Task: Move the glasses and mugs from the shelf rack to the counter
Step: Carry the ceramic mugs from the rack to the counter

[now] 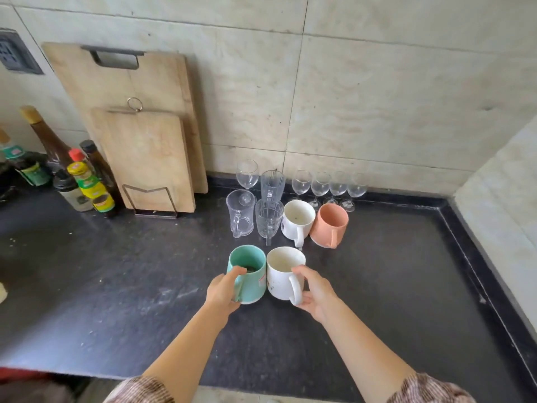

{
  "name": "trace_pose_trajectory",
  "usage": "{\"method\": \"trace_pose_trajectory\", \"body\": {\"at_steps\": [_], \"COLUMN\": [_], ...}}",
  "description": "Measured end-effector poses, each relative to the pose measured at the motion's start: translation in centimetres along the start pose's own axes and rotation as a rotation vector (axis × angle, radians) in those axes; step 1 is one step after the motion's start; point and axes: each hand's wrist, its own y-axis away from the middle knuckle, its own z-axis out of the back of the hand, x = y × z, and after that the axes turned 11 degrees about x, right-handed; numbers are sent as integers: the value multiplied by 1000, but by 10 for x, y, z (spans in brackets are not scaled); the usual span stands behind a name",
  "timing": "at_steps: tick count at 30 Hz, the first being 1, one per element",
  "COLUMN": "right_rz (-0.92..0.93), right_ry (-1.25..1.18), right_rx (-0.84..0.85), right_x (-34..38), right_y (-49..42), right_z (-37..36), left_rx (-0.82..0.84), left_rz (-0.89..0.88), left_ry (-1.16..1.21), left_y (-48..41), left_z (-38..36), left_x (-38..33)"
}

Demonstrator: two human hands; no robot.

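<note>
- A dark stone counter (377,286) is seen, bounded by a tiled wall at its far edge and right edge.
- Two wooden cutting boards are leaned against the wall at the far left: a large cutting board (125,88) behind and a small cutting board (148,158) held in a wire stand (151,199).
- A cluster of sauce bottles (72,175) is gathered at the left edge.
- By the far edge, a single wine glass (247,173), a tall ribbed glass (272,184) and a row of four wine glasses (328,184) are lined up.
- Just in front of them, a clear glass mug (240,212), a ribbed glass mug (269,218), a far white mug (297,219) and a salmon mug (329,225) are set side by side.
- Nothing is placed between that row and the two held mugs.
- The teal mug (252,274) is gripped by the left hand (222,292), the thumb laid on its rim and the fingers wrapped round its handle.
- The near white mug (283,274), touching the teal mug, is grasped by the right hand (318,295), the thumb set on the rim and the fingers curled beneath the handle.
- Whether both mugs are resting on the counter cannot be told.
</note>
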Motion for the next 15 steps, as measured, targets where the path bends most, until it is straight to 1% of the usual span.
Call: {"method": "trace_pose_trajectory", "body": {"at_steps": [3,8,12,15], "right_rz": [-17,-27,-22,-11], "right_ry": [-18,-79,-111,-99], "right_rx": [3,6,45,66], "right_x": [4,8,7,-2], "right_y": [-16,-29,-33,-35], "right_z": [-13,-33,-44,-48], "left_rx": [-29,-24,17,46], "left_rz": [-4,-29,-53,-37], "left_ry": [-10,34,84,78], "left_y": [-16,-36,-45,-48], "left_z": [7,17,26,33], "left_x": [-7,-19,-20,-19]}}
